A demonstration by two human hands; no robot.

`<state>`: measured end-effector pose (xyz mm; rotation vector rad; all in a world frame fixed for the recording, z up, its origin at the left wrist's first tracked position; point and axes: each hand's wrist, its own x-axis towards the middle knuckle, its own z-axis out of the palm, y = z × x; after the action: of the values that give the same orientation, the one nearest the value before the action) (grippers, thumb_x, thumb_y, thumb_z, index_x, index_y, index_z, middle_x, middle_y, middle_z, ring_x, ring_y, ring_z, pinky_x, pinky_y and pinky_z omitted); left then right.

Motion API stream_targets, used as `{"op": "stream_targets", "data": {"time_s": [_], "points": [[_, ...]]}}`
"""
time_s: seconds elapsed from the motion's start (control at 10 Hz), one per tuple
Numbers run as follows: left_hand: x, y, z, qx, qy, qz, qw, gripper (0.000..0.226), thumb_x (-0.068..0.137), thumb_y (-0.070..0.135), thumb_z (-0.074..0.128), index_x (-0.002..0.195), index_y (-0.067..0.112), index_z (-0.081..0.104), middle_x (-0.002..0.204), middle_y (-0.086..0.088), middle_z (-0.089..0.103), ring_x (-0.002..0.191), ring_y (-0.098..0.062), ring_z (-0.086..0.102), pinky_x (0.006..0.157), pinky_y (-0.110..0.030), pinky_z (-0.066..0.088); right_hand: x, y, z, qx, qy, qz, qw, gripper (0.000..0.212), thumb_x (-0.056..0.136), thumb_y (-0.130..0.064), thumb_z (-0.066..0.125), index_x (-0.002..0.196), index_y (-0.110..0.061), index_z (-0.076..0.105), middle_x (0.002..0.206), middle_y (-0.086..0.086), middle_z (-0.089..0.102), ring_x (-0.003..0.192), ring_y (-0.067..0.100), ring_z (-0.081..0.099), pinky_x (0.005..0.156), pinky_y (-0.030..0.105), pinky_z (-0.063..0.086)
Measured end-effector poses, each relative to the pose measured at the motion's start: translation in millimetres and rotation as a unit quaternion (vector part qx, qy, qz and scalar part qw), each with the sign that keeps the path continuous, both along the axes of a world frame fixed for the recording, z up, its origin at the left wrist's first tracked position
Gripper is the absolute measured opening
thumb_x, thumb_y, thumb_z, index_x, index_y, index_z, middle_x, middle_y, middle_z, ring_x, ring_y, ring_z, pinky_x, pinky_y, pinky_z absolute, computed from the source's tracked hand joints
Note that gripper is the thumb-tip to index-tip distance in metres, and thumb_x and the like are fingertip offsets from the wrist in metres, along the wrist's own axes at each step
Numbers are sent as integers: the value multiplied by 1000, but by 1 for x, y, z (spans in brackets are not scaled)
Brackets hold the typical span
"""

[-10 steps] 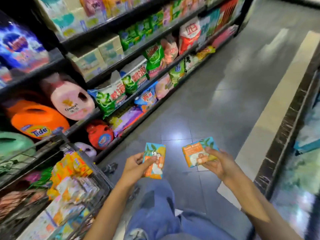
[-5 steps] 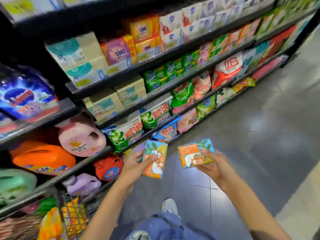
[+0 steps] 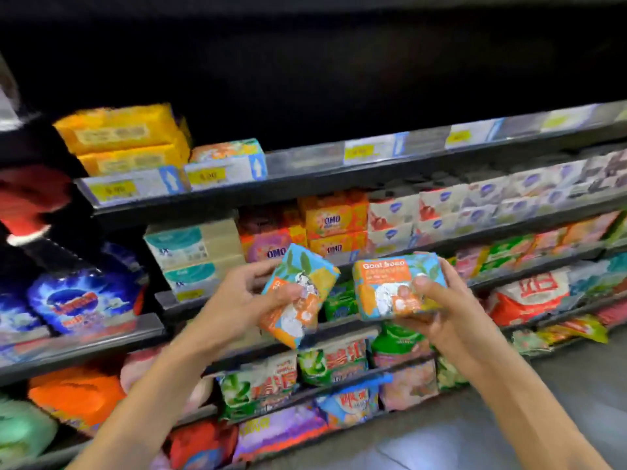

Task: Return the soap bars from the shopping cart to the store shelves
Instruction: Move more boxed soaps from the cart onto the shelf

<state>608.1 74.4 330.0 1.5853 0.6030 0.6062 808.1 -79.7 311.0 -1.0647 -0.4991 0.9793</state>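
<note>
I hold two goat soap bars in orange and teal wrappers, raised in front of the shelves. My left hand [image 3: 237,300] grips one soap bar [image 3: 298,293], tilted on end. My right hand [image 3: 441,310] grips the other soap bar [image 3: 393,286], lying flat with its "Goat Soap" label facing me. On the upper shelf [image 3: 305,179] at the left sits a matching soap bar [image 3: 225,154] next to yellow packs [image 3: 125,137]. The shopping cart is out of view.
The upper shelf to the right of the matching bar looks dark and bare, with price tags [image 3: 363,152] along its edge. Lower shelves hold OMO boxes [image 3: 334,220], white soap boxes [image 3: 441,212], detergent bags [image 3: 81,300] and jugs [image 3: 74,395]. Grey floor [image 3: 475,435] lies at the lower right.
My view has swung up from the floor and cart to the shelves. Both hands have risen with their soap bars and now sit closer to the shelf fronts.
</note>
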Motion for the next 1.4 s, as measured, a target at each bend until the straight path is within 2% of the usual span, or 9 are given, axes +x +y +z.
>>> {"op": "stream_targets", "data": {"time_s": [0.1, 0.3, 0.5, 0.7, 0.8, 1.0, 1.1, 1.2, 1.4], "points": [[13, 8, 51, 52, -13, 26, 998, 61, 50, 36, 74, 104, 14, 58, 79, 3, 74, 64, -4, 66, 54, -16, 50, 34, 20, 44, 40, -48, 64, 996, 70, 43, -29, 90, 103, -19, 57, 94, 7, 71, 77, 20, 70, 57, 34, 57], [37, 37, 128, 151, 4, 85, 985, 42, 63, 16, 81, 94, 17, 53, 71, 0, 72, 57, -7, 65, 47, -17, 49, 67, 72, 119, 85, -134, 127, 979, 37, 68, -16, 74, 99, -22, 55, 90, 4, 67, 72, 18, 68, 55, 34, 56], [47, 94, 173, 242, 96, 121, 958, 31, 72, 22, 74, 98, 21, 57, 75, -1, 71, 56, -5, 64, 52, -21, 52, 79, 134, 157, 71, -187, 109, 974, 17, 86, -12, 62, 99, -21, 55, 86, 4, 71, 75, 17, 71, 61, 37, 59], [54, 156, 198, 320, 256, 107, 906, 45, 71, 35, 79, 105, 26, 50, 102, -2, 62, 87, -18, 61, 80, -33, 49, 82, 189, 173, 13, -233, 74, 970, 38, 79, -11, 73, 108, -14, 49, 93, 9, 69, 70, 16, 70, 59, 32, 59], [58, 177, 205, 347, 314, 91, 879, 37, 81, 26, 73, 109, 22, 48, 106, -2, 61, 86, -15, 60, 71, -23, 48, 81, 212, 174, -32, -239, 65, 968, 43, 76, -6, 74, 113, -7, 52, 87, 9, 68, 66, 16, 68, 60, 29, 58], [62, 230, 196, 365, 404, 36, 838, 29, 79, 26, 75, 93, 33, 51, 104, -10, 68, 81, -16, 66, 63, -23, 48, 71, 237, 162, -124, -226, 160, 953, 11, 80, 0, 66, 86, -6, 59, 60, 3, 70, 51, 11, 67, 50, 23, 56], [69, 236, 192, 357, 421, -6, 834, 23, 83, 17, 70, 85, 31, 51, 78, 9, 62, 66, -1, 56, 60, -17, 45, 67, 241, 160, -153, -215, 187, 946, 13, 79, -4, 68, 89, -5, 59, 66, 7, 72, 61, 17, 69, 61, 29, 58], [73, 242, 190, 338, 458, -41, 821, 21, 81, 20, 71, 94, 27, 55, 76, 10, 62, 64, 0, 60, 61, -19, 49, 63, 239, 161, -169, -202, 211, 941, 11, 81, -4, 67, 90, -4, 60, 70, 9, 72, 64, 19, 70, 60, 31, 59], [76, 248, 193, 305, 513, -70, 799, 35, 87, 20, 65, 116, 17, 46, 84, 5, 61, 74, -7, 61, 63, -20, 51, 62, 237, 154, -168, -301, 237, 908, 16, 81, -6, 68, 93, -15, 61, 70, 0, 73, 64, 11, 69, 59, 23, 57]]}}
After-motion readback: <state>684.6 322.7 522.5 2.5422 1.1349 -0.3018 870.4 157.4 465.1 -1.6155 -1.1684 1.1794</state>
